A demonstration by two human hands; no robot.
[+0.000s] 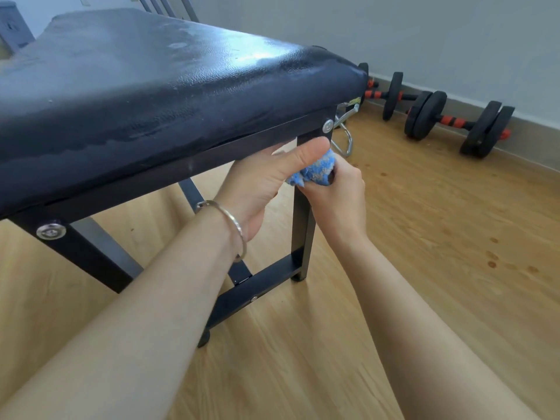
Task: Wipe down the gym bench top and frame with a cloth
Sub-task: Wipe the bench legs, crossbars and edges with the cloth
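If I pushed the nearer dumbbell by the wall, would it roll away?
Probably, sideways: the nearer dumbbell rests on round plates on a smooth wooden floor. It likely feels heavy, having thick stacked plates at both ends.

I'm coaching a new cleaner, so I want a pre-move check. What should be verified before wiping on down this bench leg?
1. Right hand grips cloth: ok.
2. Cloth is at the top of the front leg: ok.
3. Left hand holds the cloth too: cannot tell, its fingers are hidden.
4. Bench top wiped: ok, wet sheen shows.
5. Lower crossbar wiped: cannot tell.
6. Dumbbells out of the way: ok, by the wall.
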